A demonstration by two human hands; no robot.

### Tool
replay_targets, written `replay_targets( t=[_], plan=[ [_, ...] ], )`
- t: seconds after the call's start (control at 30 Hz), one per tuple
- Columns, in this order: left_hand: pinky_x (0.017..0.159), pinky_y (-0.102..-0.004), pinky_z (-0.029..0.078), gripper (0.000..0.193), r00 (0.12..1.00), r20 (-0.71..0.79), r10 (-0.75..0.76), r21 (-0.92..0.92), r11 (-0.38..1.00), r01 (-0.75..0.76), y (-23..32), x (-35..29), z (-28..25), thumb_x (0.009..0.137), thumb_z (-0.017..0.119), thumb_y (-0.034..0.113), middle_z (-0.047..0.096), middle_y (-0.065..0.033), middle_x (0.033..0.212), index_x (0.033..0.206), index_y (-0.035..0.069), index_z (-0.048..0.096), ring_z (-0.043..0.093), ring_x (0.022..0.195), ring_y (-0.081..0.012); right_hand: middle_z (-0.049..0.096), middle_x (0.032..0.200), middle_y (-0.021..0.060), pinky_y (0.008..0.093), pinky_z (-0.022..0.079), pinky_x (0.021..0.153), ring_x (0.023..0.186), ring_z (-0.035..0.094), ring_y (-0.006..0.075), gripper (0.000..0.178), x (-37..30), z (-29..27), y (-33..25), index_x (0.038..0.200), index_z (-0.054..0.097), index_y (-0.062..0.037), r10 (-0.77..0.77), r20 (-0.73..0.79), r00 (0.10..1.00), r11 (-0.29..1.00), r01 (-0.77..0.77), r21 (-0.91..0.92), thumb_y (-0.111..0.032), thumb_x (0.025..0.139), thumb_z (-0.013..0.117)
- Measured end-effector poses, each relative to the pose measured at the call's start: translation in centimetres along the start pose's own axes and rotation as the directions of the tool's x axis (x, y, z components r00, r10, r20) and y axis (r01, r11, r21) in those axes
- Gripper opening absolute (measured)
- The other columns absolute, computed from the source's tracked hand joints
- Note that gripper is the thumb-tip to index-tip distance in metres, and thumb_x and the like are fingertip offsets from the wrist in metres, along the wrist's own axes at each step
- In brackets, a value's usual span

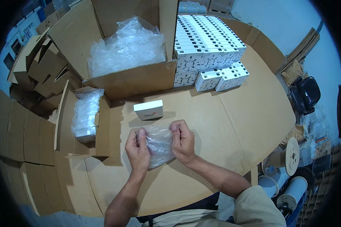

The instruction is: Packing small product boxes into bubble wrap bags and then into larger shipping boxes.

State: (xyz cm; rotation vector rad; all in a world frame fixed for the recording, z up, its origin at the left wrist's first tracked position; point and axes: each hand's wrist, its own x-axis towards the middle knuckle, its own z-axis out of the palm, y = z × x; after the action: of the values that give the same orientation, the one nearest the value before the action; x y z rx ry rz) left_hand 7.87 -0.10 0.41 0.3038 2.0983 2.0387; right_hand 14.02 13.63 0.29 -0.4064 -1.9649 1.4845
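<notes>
A clear plastic bag (159, 146) is grasped at opposite sides by the left hand (137, 149) and the right hand (183, 142), above the bench (223, 128) toward its near edge. Just beyond, a white box (148, 110) is seen; toward the left edge, wrapped packages (86, 113) are held in a carton (102, 140).

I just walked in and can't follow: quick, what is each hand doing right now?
Left hand: closed, holding the left side of a clear, crinkled plastic bag.
Right hand: closed, holding the same bag's right side.
</notes>
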Motion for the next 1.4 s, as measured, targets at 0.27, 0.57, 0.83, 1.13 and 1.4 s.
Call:
replay_targets(
  t=[0.27,0.57,0.83,1.13,1.4],
  plan=[
    [0.052,-0.0254,0.04,0.032,0.945,-0.154,0.29,0.157,0.951,-0.266,0.1,0.3,0.3,0.11,0.048,0.026,0.056,-0.0008,0.071,0.095,0.001,0.061,0.048,0.057,-0.0058,0.064,0.073,0.0017,0.0287,0.047,0.058,0.064,0.056,0.0072,0.017,-0.1,0.3,1.0,0.098,0.06,-0.0009,0.068,0.019,0.998,0.986,-0.07,0.153,-0.016,0.1,0.068],
    [0.054,-0.0221,0.047,0.011,0.971,-0.048,0.234,-0.02,0.972,-0.235,-0.2,0.4,-0.1,0.101,0.065,0.01,0.065,-0.0001,0.077,0.106,0.0,0.061,0.059,0.063,-0.0064,0.067,0.074,0.0014,0.027,0.047,0.059,0.066,0.056,0.0066,0.024,0.0,0.1,0.7,0.085,0.066,0.0005,0.102,0.057,0.993,0.983,-0.109,0.148,-0.018,0.1,0.069],
    [0.062,-0.0208,0.048,0.021,0.983,-0.096,0.158,-0.094,0.981,-0.167,-0.9,0.9,-1.0,0.1,0.068,0.017,0.07,-0.0044,0.081,0.111,0.004,0.056,0.063,0.07,-0.0064,0.061,0.072,-0.0021,0.0235,0.044,0.059,0.068,0.054,0.0039,0.023,0.4,-0.3,0.2,0.089,0.066,-0.0008,0.207,0.117,0.971,0.949,-0.229,0.217,-0.02,0.1,0.069],
    [0.067,-0.0217,0.051,0.026,0.988,-0.077,0.133,-0.144,0.979,-0.143,0.3,0.3,-1.1,0.098,0.07,0.011,0.071,-0.0079,0.093,0.115,0.001,0.053,0.066,0.079,-0.0081,0.069,0.076,0.0015,0.0242,0.051,0.063,0.07,0.061,0.0047,0.017,0.1,0.0,0.5,0.1,0.067,0.0018,0.136,0.223,0.965,0.965,-0.181,0.192,-0.014,0.096,0.073],
    [0.058,-0.0223,0.052,0.016,0.996,0.084,0.036,-0.091,0.995,-0.028,-0.7,-0.1,-0.5,0.101,0.066,0.012,0.065,-0.001,0.082,0.108,0.002,0.056,0.062,0.069,-0.0057,0.068,0.074,0.0023,0.0256,0.049,0.059,0.067,0.059,0.0058,0.018,0.0,0.7,0.3,0.106,0.064,0.001,0.055,0.112,0.992,0.978,-0.076,0.196,-0.013,0.098,0.071]
  ],
)
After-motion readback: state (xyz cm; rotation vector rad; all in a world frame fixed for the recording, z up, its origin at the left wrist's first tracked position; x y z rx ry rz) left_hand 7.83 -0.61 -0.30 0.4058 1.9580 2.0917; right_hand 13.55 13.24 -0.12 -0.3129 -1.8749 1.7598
